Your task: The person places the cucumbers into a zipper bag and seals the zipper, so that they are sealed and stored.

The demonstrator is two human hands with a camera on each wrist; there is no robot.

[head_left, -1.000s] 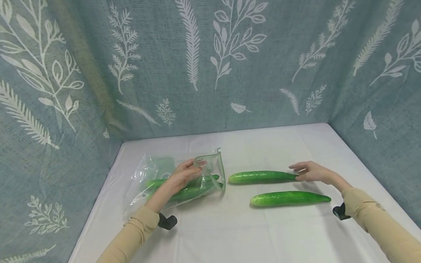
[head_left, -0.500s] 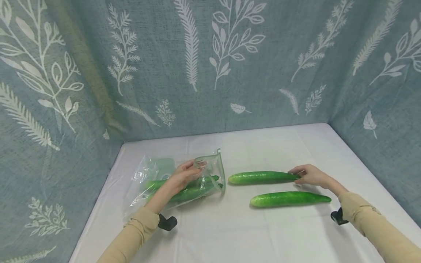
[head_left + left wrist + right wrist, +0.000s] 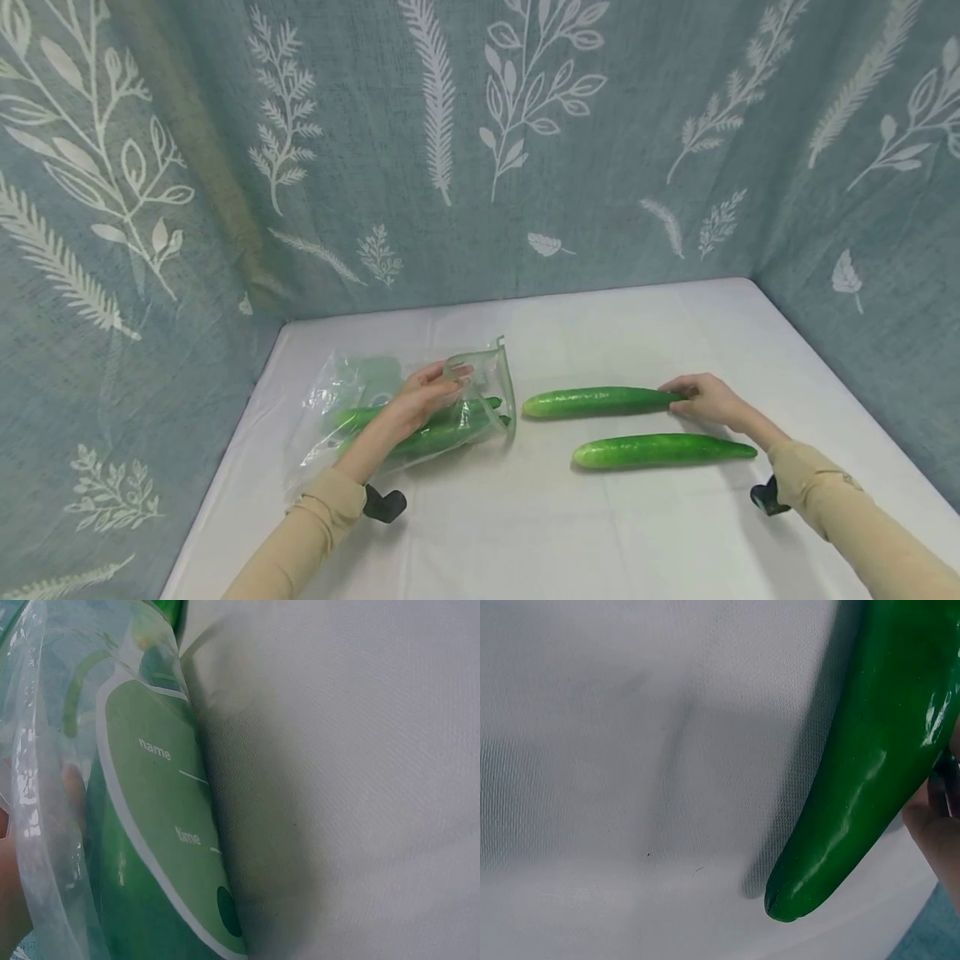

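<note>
My left hand [image 3: 422, 398] holds the upper layer of a clear zip bag [image 3: 318, 417] near its mouth, which gapes toward the right. Two cucumbers [image 3: 450, 435] lie inside the bag, seen through the plastic and partly behind my forearm. In the left wrist view, the bag shows a green label [image 3: 161, 787] printed "name" and "time". On the right, my right hand [image 3: 708, 400] pinches the tapered end of the farther loose cucumber [image 3: 592, 402], its thumb on the near side. A nearer loose cucumber [image 3: 660, 451] lies roughly parallel, and in the right wrist view a cucumber [image 3: 855, 772] fills the right side.
A white cloth covers the table [image 3: 525, 533]. Blue-green curtains [image 3: 615, 167] with white leaf prints stand along the back and both sides. A black wrist strap piece [image 3: 384, 504] hangs below the left cuff, and another [image 3: 768, 496] below the right.
My right hand has closed in on the farther cucumber's tapered end and now pinches it. The left hand and the bag have stayed in place.
</note>
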